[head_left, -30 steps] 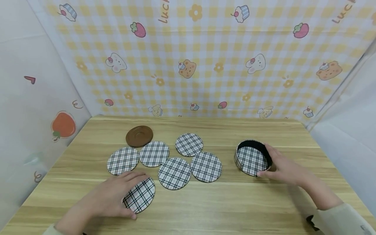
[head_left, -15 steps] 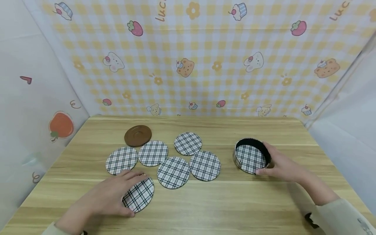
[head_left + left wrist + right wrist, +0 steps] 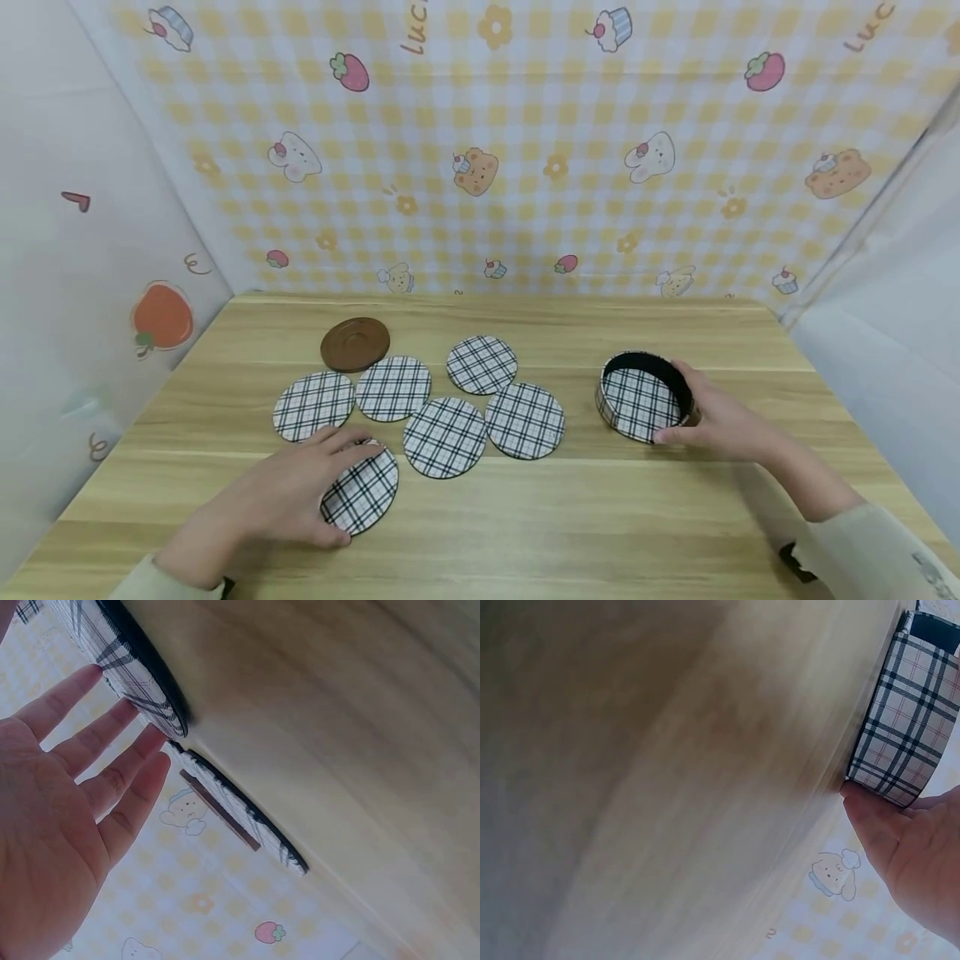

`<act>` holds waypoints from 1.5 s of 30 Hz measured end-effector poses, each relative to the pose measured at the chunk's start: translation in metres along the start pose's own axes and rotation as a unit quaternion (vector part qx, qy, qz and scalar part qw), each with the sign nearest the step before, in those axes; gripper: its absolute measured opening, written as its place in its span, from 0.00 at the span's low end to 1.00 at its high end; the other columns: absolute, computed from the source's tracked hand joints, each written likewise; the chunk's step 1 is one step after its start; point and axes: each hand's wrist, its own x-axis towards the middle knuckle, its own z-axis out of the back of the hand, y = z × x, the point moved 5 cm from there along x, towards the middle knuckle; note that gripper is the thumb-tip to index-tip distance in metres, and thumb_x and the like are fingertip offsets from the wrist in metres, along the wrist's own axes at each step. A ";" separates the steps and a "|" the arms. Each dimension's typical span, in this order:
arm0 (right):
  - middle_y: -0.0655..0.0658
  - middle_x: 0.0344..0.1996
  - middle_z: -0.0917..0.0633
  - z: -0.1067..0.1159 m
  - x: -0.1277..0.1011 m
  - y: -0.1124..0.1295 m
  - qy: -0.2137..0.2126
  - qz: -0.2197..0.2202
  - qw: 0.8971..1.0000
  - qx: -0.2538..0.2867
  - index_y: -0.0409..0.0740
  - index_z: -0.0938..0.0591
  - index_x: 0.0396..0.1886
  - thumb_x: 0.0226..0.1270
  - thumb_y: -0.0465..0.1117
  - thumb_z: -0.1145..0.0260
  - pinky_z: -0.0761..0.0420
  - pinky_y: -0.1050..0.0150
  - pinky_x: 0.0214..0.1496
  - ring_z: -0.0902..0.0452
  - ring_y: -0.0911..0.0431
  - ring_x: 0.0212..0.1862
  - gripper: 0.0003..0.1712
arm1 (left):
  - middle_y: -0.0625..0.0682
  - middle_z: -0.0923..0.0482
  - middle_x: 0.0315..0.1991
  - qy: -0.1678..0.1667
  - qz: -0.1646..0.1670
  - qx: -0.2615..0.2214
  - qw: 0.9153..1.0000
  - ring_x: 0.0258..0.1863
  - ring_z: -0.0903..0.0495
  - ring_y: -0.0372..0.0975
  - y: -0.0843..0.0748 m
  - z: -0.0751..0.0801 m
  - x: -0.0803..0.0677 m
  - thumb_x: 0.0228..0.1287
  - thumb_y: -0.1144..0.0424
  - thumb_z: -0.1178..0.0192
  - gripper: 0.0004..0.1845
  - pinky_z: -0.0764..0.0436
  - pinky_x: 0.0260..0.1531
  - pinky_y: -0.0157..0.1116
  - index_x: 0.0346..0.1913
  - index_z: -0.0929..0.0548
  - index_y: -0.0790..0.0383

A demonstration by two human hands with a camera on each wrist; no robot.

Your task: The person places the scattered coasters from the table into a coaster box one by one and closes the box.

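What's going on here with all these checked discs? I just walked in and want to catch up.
A person sits at a wooden table. Their left hand lifts the near edge of one plaid coaster, tilting it off the table. Their right hand grips the side of a round plaid holder, tipped so its opening faces the camera. Five more plaid coasters lie flat in a cluster between the hands, with a brown saucer behind them.

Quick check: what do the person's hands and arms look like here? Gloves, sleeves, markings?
Both hands are bare, no gloves or rings visible. The left hand ends in a pale cream sleeve cuff. The right hand has a matching cream sleeve with a small dark mark near the cuff. No cables or straps in view.
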 end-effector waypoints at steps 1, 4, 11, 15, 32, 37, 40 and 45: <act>0.17 0.72 0.46 0.000 0.000 -0.001 0.000 -0.001 1.000 0.003 0.26 0.59 0.77 0.55 0.57 0.24 0.41 0.25 0.64 0.47 0.21 0.69 0.70 | 0.52 0.27 0.65 0.002 0.000 0.001 1.000 0.61 0.26 0.54 0.000 0.000 0.001 0.32 0.39 0.22 0.51 0.20 0.51 0.57 0.66 0.25 0.51; 0.17 0.72 0.46 -0.001 0.000 -0.002 -0.001 0.002 1.000 0.009 0.26 0.59 0.77 0.55 0.57 0.24 0.40 0.25 0.65 0.46 0.22 0.70 0.70 | 0.53 0.27 0.65 0.006 0.000 0.002 1.000 0.61 0.26 0.56 0.000 0.001 0.005 0.32 0.38 0.23 0.51 0.20 0.50 0.58 0.66 0.25 0.52; 0.18 0.72 0.47 -0.002 -0.001 -0.002 -0.002 0.000 1.000 0.010 0.27 0.59 0.77 0.55 0.57 0.25 0.39 0.26 0.65 0.46 0.23 0.70 0.69 | 0.54 0.27 0.65 0.010 -0.003 0.000 1.000 0.64 0.28 0.57 -0.004 0.005 0.013 0.35 0.38 0.24 0.50 0.22 0.54 0.58 0.67 0.26 0.52; 0.18 0.72 0.47 -0.002 -0.002 -0.002 -0.003 -0.003 1.000 0.020 0.27 0.59 0.77 0.56 0.57 0.25 0.40 0.26 0.65 0.47 0.23 0.70 0.69 | 0.56 0.29 0.68 0.021 0.000 -0.003 1.000 0.65 0.30 0.62 -0.007 0.004 0.019 0.36 0.39 0.24 0.51 0.22 0.54 0.61 0.69 0.27 0.52; 0.18 0.72 0.44 -0.001 -0.001 -0.001 -0.007 -0.002 1.000 0.008 0.26 0.57 0.76 0.55 0.56 0.24 0.36 0.28 0.64 0.41 0.26 0.69 0.69 | 0.56 0.31 0.70 0.011 -0.048 0.001 0.999 0.67 0.30 0.56 -0.028 0.009 0.057 0.37 0.39 0.25 0.52 0.24 0.58 0.58 0.70 0.29 0.53; 0.18 0.72 0.45 -0.001 -0.001 -0.002 -0.007 -0.004 1.000 0.004 0.26 0.57 0.76 0.54 0.57 0.24 0.36 0.28 0.64 0.42 0.25 0.69 0.69 | 0.56 0.33 0.71 0.017 -0.061 -0.005 0.998 0.67 0.31 0.55 -0.036 0.009 0.072 0.39 0.39 0.25 0.53 0.23 0.57 0.57 0.72 0.31 0.53; 0.18 0.72 0.44 -0.001 -0.001 -0.002 -0.008 -0.004 1.000 0.003 0.26 0.57 0.76 0.54 0.58 0.24 0.36 0.28 0.64 0.40 0.26 0.68 0.70 | 0.56 0.32 0.71 0.018 -0.075 -0.007 0.997 0.67 0.31 0.55 -0.042 0.010 0.081 0.39 0.38 0.26 0.53 0.23 0.58 0.57 0.72 0.31 0.53; 0.18 0.71 0.44 -0.001 -0.002 0.000 -0.009 -0.005 1.000 0.006 0.26 0.57 0.76 0.55 0.58 0.24 0.32 0.30 0.62 0.34 0.29 0.65 0.69 | 0.55 0.33 0.71 0.024 -0.093 -0.008 0.995 0.69 0.32 0.55 -0.050 0.010 0.093 0.40 0.38 0.27 0.53 0.24 0.60 0.56 0.72 0.31 0.53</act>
